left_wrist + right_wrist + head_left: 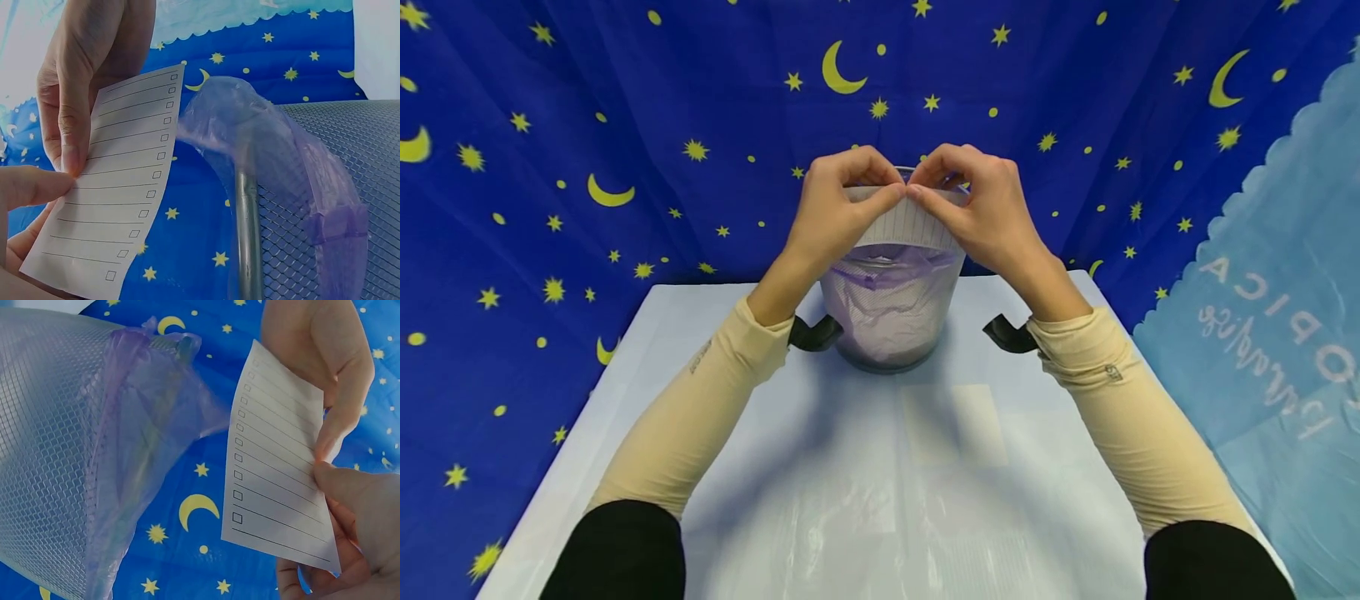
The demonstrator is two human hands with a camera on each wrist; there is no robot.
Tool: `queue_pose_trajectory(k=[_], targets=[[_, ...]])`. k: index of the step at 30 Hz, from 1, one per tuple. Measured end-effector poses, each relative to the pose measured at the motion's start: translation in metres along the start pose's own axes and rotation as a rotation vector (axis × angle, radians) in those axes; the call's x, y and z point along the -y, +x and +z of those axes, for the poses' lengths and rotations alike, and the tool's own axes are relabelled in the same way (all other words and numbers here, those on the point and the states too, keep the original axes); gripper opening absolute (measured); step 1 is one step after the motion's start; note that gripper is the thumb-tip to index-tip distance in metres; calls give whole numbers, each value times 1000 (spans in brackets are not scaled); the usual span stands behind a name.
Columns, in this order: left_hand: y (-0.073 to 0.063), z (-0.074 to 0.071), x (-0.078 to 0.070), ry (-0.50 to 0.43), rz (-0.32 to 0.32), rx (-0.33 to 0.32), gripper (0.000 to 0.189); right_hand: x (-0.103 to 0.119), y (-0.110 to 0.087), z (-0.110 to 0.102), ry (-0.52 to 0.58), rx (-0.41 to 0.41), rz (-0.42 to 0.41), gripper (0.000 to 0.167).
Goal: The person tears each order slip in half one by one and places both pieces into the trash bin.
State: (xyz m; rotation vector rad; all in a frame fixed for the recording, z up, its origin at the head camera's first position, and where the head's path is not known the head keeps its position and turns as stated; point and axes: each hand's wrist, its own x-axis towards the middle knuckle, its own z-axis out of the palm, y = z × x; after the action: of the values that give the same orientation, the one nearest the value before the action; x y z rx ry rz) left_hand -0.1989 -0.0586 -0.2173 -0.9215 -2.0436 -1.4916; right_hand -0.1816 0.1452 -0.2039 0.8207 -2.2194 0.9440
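Both hands pinch one long edge of a white checklist sheet (902, 223), lined and with a row of small boxes. In the head view the left hand (838, 200) and right hand (981, 204) meet thumb to thumb at the middle of that edge. The paper hangs just above and in front of a mesh wastebasket (943, 308). Inside the basket is a purple plastic bag (865, 283), folded over the rim. Both wrist views show the sheet (119, 162) apart from the bag (150, 425), with its printed side in sight.
The basket stands at the far end of a white-covered table (850, 467). A pale square patch (955, 425) shows on the cover. Behind hangs a blue curtain (670, 100) with yellow moons and stars. A light blue sheet with lettering (1285, 333) hangs at the right.
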Motion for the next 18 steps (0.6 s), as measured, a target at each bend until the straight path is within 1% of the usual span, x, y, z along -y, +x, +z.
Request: queue_pose_trajectory(k=[4,9,14,18], targets=[[3,-1,1,-47,-45,4,5,-3,4,0,-13,5,-20,18],[5,-1,0,-114,-107,3,5,-4,6,0,-28,1,-15,18],[5,-1,-2,-131,-129,13,5,-5,5,0,-29,-15,-19,19],[5,-2,-1,-138,-137,19,5,-6,4,1,-30,-38,-46,20]])
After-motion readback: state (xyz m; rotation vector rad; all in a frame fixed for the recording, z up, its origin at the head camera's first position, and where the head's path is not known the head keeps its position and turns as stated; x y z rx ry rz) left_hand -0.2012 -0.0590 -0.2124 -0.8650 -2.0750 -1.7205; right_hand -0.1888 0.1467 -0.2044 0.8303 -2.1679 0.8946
